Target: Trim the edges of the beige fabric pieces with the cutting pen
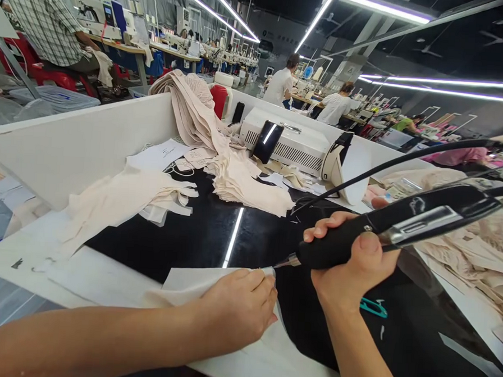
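Note:
My left hand (pixel 241 303) is closed on a pale beige fabric piece (pixel 187 281) at the front edge of the black work surface (pixel 190 230). My right hand (pixel 353 261) grips a black corded hand tool (pixel 337 241) with a narrow metal tip and a silver lever along its side. The tip points left and comes close to the fabric edge by my left fingers; whether it touches, I cannot tell. Under my right wrist lies a small teal plastic tool (pixel 373 307), partly hidden by the wrist.
Stacked beige fabric pieces (pixel 247 182) lie at the back, with more cut pieces (pixel 124 199) at left. A phone (pixel 267 141) leans on a white vented machine (pixel 300 143). White panels (pixel 85 140) border the table. The tool's cable (pixel 388 162) arcs rightward. People sit at sewing machines beyond.

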Demonstrator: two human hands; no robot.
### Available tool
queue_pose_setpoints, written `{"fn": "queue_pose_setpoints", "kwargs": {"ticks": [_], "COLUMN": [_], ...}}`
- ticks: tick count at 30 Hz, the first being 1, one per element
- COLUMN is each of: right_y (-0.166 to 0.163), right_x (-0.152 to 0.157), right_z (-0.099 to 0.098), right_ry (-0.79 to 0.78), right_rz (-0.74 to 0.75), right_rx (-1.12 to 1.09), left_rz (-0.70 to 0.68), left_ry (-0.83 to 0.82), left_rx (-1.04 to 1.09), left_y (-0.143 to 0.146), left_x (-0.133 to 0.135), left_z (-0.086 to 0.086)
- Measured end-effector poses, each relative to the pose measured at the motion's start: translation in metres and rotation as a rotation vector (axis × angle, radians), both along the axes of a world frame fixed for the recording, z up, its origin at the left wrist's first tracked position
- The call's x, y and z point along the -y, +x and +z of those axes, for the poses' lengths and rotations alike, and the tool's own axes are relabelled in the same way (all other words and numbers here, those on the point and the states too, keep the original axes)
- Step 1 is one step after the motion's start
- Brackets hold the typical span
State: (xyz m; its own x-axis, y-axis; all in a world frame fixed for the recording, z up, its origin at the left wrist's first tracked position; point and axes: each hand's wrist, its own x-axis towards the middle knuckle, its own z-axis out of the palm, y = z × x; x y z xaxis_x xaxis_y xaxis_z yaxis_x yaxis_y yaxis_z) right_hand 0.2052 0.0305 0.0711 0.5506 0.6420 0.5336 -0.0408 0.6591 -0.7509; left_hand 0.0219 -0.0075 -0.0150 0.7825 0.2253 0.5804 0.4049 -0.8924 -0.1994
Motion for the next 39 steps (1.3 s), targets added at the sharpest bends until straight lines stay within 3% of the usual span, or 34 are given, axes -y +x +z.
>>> {"fn": "queue_pose_setpoints", "kwargs": {"ticks": [20,39], "right_y": [-0.0069,-0.0059], "right_x": [0.0024,0.0024], "right_z": [-0.0006,0.0009], "right_ry": [0.011,0.026], "right_rz": [-0.002,-0.027], "right_rx": [0.004,0.053], "left_rz": [0.000,-0.014], "left_ry": [-0.070,-0.120], "left_rx": [-0.023,-0.062], "left_y": [-0.0056,-0.0072], "left_x": [0.0018,-0.0006], "left_z": [0.0087,0.0055]}}
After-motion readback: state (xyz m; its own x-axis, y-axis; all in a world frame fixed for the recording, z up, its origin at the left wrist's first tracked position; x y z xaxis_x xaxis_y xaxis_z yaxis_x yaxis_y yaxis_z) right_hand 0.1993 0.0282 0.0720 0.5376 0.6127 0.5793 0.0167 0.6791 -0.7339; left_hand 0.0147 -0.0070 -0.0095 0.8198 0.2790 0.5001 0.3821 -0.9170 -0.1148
